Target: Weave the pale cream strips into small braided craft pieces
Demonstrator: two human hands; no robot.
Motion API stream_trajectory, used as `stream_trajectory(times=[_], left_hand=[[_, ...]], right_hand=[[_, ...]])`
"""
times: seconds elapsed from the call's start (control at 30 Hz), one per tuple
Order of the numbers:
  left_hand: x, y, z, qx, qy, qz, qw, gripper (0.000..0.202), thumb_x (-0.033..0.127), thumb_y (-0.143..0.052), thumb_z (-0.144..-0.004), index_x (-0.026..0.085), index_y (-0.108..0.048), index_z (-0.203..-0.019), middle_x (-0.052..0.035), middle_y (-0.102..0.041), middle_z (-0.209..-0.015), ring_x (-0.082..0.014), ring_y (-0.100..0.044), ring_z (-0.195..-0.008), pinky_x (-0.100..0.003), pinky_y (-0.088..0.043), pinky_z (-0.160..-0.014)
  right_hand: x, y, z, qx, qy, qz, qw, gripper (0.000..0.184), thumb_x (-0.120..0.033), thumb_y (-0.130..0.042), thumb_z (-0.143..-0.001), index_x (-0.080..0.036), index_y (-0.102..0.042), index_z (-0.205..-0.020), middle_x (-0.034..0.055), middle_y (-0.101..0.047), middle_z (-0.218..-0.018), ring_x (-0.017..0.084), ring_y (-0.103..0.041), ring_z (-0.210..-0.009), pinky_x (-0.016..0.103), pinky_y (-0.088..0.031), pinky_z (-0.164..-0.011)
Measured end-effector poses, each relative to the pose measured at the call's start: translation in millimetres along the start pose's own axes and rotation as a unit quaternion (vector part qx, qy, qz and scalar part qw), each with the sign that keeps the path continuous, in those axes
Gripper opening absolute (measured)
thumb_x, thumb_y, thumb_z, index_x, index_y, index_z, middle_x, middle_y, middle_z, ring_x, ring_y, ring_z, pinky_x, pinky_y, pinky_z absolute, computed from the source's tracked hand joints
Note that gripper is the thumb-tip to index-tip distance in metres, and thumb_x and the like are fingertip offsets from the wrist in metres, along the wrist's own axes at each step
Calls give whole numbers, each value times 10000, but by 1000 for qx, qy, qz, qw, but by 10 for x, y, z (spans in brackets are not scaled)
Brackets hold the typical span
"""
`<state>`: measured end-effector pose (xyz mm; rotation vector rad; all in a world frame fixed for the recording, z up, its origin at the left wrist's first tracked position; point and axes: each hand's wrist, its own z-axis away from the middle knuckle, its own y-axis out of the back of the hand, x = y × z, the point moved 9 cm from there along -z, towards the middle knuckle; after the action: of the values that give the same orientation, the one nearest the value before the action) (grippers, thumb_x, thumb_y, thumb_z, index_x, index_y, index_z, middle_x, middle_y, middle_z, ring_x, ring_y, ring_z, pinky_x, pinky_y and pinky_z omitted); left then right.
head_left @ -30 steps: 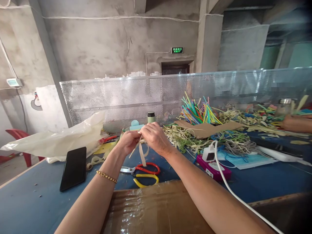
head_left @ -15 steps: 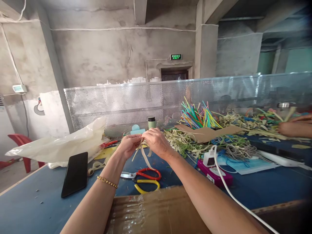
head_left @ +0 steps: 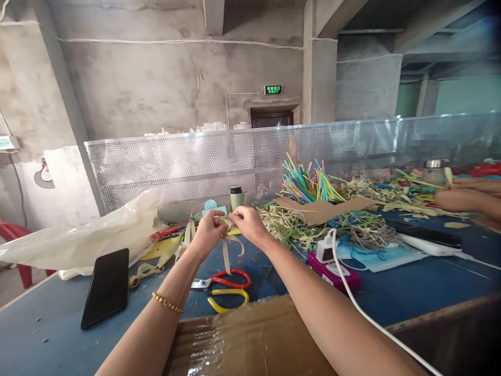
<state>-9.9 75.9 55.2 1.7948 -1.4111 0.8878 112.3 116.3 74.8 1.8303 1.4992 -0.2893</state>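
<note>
My left hand [head_left: 211,232] is closed, thumb against the curled fingers, on a pale husk strip [head_left: 226,256]. Its loose ends dangle toward the table. Fingertips of my right hand [head_left: 246,223] pinch the same strip close to the left fingers; the exact grip point is partly hidden. Under the hands lie scissors [head_left: 230,284] with one red and one yellow handle, blades pointing left. Beside my left hand are pale green husk pieces [head_left: 172,250], and a curled strip [head_left: 144,271] lies nearer the black phone [head_left: 105,287].
A cardboard box [head_left: 250,339] sits in front of me. Right of my hands are a husk pile [head_left: 282,224], colourful stems [head_left: 309,183] and a purple power socket [head_left: 340,274] with a white cable. A green bottle [head_left: 236,198] stands behind. Another person's hands [head_left: 465,198] work at far right.
The view has turned slightly right, so things sit further left. My hands have drawn a little apart; the left has rolled, its fingers now curled, and the strip hangs differently.
</note>
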Motion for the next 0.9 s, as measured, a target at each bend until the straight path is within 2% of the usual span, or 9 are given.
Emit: stream_trajectory(times=[0.17,0.27,0.33,0.4,0.53,0.6,0.7,0.8,0.9], left_hand=[[76,-26,-7,-8,-41,-23,999,329,159,-623,-661,140,-566,-984,71,-534,-566,-103,-473,-541,-230,-364,-555],[80,20,-23,13,-49,-11,999,344,166,-623,-664,135,-564,-1002,61,-553,-580,-108,-480,-547,-236,-374,-564],[79,79,-30,40,-56,-9,998,360,181,-633,-669,133,-566,-1019,53,-572,-593,-114,-493,-550,-240,-377,-561],[78,135,-30,67,-63,-14,996,375,206,-663,-664,136,-575,-1021,45,-586,-599,-121,-510,-558,-241,-380,-559],[23,131,-19,68,-39,-3,997,401,280,-729,-648,138,-606,-1003,45,-574,-572,-129,-512,-558,-240,-365,-546],[-20,52,-14,32,-12,25,999,373,326,-746,-646,132,-640,-946,35,-573,-572,-130,-514,-570,-244,-361,-556],[-51,-38,-7,-16,12,51,999,296,380,-771,-623,128,-676,-746,-6,-605,-609,-134,-527,-608,-251,-361,-582],[-63,42,-19,13,12,28,999,275,373,-797,-587,141,-655,-622,1,-583,-572,-109,-470,-554,-239,-325,-544],[-89,72,-27,15,20,-3,1000,261,347,-798,-572,144,-634,-569,8,-551,-527,-102,-432,-520,-237,-281,-510]], right_hand=[[-66,57,0,25,6,40,999,241,-227,-606,-820,-181,-507,-604,-26,-543,-543,114,-496,-555,235,-326,-554],[6,2,15,6,-31,-26,999,231,-321,-542,-889,-182,-535,-704,-8,-597,-612,114,-534,-534,232,-366,-545],[80,-67,33,-11,-64,-78,995,299,-424,-484,-922,-177,-554,-769,10,-627,-666,113,-545,-520,233,-380,-529],[86,-117,38,-20,-56,-85,995,345,-475,-513,-896,-175,-556,-732,-1,-600,-639,111,-520,-528,231,-362,-520],[14,-83,22,10,3,-22,1000,305,-318,-611,-806,-187,-471,-570,-47,-451,-525,103,-412,-537,237,-286,-527],[15,-24,16,32,2,-3,999,297,-281,-601,-798,-190,-452,-557,-48,-435,-522,103,-394,-533,242,-270,-529],[-24,31,21,42,8,11,999,292,-274,-596,-801,-195,-446,-563,-43,-449,-534,110,-407,-544,242,-273,-534],[-97,14,37,30,21,33,999,284,-237,-590,-807,-196,-440,-569,-42,-457,-538,111,-417,-552,241,-281,-549],[-150,-26,54,23,28,57,998,268,-199,-587,-806,-193,-445,-579,-38,-481,-553,110,-425,-559,242,-282,-556]])
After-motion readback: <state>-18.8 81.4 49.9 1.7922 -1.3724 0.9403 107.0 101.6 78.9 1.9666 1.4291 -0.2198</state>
